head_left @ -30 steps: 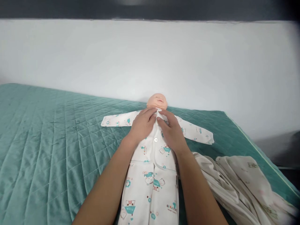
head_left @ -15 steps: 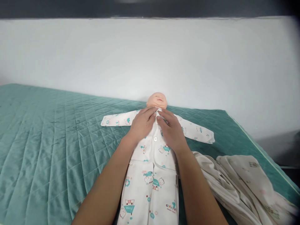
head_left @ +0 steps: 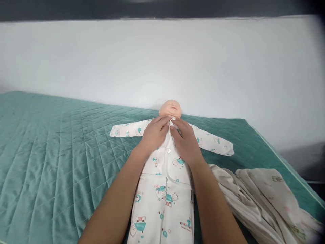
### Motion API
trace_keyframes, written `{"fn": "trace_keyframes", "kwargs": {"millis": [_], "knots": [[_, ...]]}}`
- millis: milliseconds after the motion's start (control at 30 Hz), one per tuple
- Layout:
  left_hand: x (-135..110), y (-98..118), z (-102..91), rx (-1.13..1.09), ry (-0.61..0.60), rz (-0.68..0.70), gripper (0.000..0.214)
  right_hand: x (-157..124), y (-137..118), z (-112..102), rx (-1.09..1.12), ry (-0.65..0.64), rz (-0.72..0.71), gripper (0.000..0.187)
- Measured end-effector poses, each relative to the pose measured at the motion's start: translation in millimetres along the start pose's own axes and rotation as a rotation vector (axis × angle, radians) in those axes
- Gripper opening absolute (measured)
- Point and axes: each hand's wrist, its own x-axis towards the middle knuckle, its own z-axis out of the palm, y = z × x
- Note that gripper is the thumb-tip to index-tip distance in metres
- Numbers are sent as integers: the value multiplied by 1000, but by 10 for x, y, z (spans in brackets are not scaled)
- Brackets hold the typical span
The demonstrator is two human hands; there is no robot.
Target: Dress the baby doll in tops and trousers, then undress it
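A baby doll (head_left: 170,107) lies on its back with its head toward the wall, wearing a white printed shirt (head_left: 155,165) and matching pants (head_left: 149,205). Just below the doll's chin, my left hand (head_left: 155,133) is closed on the left front edge of the shirt at the neckline. Opposite it, my right hand (head_left: 187,139) grips the other front edge, fingertips nearly meeting those of the left. The fingers hide the top of the opening. Lower down, one round button (head_left: 168,150) shows on the front. Both sleeves stretch out sideways.
A green quilted cover (head_left: 63,152) spreads under the doll. Crumpled pale cloth (head_left: 264,193) with a faint print lies at the right, beside my right forearm. Behind the doll's head rises a white wall (head_left: 152,61). The bed's edge slants down at the far right.
Both hands keep the same hold at the neckline, with hardly any finger motion. The view has shifted very slightly.
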Motion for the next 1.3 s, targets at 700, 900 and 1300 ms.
{"fn": "trace_keyframes", "kwargs": {"millis": [700, 900, 1300], "knots": [[2, -14, 5, 28, -1, 25, 42, -17, -34, 3, 67, 66, 16, 36], [3, -13, 6, 49, -1, 18, 42, -21, -69, 14, -50, 66, -10, 40], [-3, 0, 3, 50, -10, 0, 43, -34, -77, 13, -34, 95, 12, 36]]}}
